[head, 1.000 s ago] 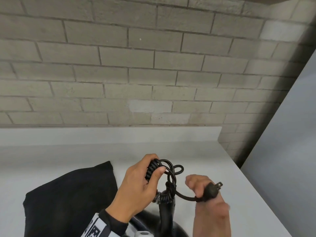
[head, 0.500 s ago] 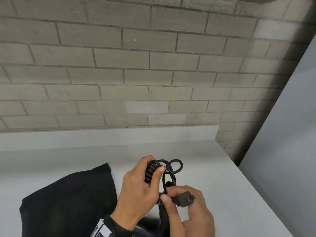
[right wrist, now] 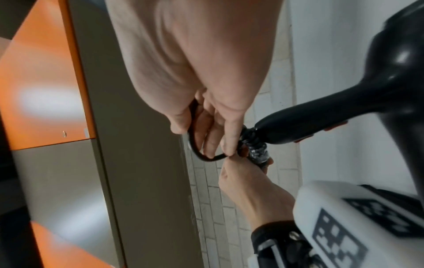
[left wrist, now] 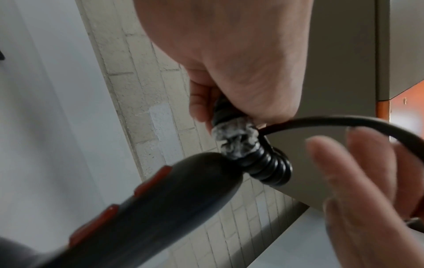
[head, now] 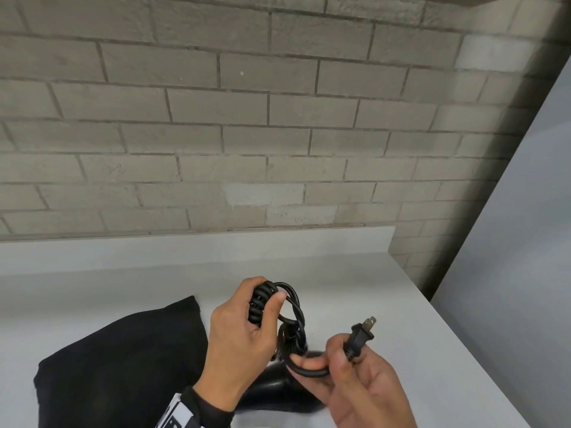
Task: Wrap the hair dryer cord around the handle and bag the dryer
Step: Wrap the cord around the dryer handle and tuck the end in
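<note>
Left hand (head: pixel 244 329) is clamping the springy coiled cord (head: pixel 261 301); right hand (head: pixel 355 375) is pinching the rigid plug (head: pixel 360 336), likely the securest hold

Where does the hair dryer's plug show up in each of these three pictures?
Head: the plug sits right of centre, low, held in the right hand.
Left wrist: not in it; only the cord shows.
Right wrist: not in it, hidden by the hand.
Shared landmark: the coiled cord end by the dryer handle.
</note>
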`<state>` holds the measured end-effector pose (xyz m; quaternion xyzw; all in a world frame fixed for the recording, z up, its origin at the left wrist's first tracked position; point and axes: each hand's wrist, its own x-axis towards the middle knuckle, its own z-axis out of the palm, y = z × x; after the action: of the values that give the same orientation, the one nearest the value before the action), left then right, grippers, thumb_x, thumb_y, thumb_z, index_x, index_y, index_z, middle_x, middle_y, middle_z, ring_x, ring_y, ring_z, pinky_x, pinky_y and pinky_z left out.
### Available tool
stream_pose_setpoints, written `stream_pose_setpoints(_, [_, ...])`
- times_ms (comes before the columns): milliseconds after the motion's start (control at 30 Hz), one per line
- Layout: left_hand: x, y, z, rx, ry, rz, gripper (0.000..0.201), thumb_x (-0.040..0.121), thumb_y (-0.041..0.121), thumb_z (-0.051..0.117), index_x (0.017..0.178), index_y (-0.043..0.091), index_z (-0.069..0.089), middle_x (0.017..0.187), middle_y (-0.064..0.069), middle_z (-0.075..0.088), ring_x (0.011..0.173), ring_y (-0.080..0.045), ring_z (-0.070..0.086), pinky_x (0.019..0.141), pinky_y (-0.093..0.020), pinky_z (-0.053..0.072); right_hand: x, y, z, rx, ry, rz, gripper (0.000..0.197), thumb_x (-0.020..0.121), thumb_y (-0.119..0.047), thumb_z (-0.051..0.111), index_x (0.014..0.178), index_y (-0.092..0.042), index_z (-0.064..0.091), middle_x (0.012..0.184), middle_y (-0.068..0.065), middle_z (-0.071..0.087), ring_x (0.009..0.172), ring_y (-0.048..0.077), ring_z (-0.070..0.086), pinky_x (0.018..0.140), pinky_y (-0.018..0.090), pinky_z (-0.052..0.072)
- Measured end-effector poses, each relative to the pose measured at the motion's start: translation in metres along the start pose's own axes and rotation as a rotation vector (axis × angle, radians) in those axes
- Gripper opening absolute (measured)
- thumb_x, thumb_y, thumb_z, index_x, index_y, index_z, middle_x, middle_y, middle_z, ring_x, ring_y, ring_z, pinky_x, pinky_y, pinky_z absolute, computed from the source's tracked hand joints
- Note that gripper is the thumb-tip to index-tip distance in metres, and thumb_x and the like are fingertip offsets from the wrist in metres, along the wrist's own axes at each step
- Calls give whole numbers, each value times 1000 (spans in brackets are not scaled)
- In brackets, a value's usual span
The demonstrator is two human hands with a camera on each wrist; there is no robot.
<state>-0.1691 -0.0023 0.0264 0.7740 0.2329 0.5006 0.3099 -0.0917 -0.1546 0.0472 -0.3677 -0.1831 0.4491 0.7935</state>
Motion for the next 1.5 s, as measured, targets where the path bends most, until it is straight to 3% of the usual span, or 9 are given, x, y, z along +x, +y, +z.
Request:
stream_pose_setpoints(233, [5,2,4,-136,-100,-267,16,90,35,65,94,20,63,74,6,71,56,-12,68,56,-36,60,-4,-4,-20,-338,-77,-61,71,42,-48,95,73,7,62,74,31,70,84,39,73,76,28,58])
stream_pose_setpoints(467, [0,4,14,-365,-146,-579,12,94,21,66,92,9,64,74,-9,71,63,-19,73,57,-23,56,-13,-15,-21,-479,-182,-20,47,44,-46,95,67,-11,76,79,26,73,89,34,73,81,27,56])
stream_pose_setpoints(667, [-1,5,16,-570,-151,-722,13,95,22,63,101,11,60,92,-20,68,83,-45,71,81,-59,58,-8,6,-31,-317,-71,-109,49,50,-44,94,67,-7,67,73,32,68,81,43,71,81,50,58])
stream_pose_setpoints(800, [4,5,10,-569,-166,-699,14,96,25,61,104,14,56,97,-32,66,82,-43,71,76,-50,61,-6,10,-32,-121,77,-108,55,26,-39,99,52,-8,62,61,34,61,65,43,70,57,46,59])
stream_pose_setpoints(933, [5,9,6,-545,-185,-625,13,97,22,60,105,14,54,79,-7,61,57,-13,64,55,-23,52,0,0,-39,-16,172,-134,59,18,-39,100,57,-10,65,58,25,60,59,36,70,51,41,59])
stream_pose_setpoints(1233, [3,19,11,-337,-284,-321,15,95,20,62,101,28,50,79,3,61,52,-25,62,53,-30,54,5,-40,-13,26,186,-188,63,9,-43,97,59,-13,72,61,15,67,52,24,70,47,30,57])
stream_pose_setpoints(1367, [5,17,12,-186,-313,-134,14,96,24,59,104,28,48,80,6,61,61,-13,62,60,-27,53,10,-47,13,-29,43,-200,44,38,-42,95,64,-14,74,72,17,72,60,21,72,53,25,58])
stream_pose_setpoints(1433, [7,15,9,-159,-290,-126,13,96,25,59,105,25,49,82,8,63,71,-10,65,65,-21,52,13,-54,25,-13,-11,-231,18,61,-33,78,61,-16,74,70,13,72,58,17,71,54,22,58])
stream_pose_setpoints(1500, [9,14,5,-209,-266,-193,13,96,23,59,106,22,51,83,5,66,72,-9,70,71,-23,56,16,-63,33,-38,-4,-286,21,73,-28,62,59,-18,73,68,9,71,55,13,68,52,21,57])
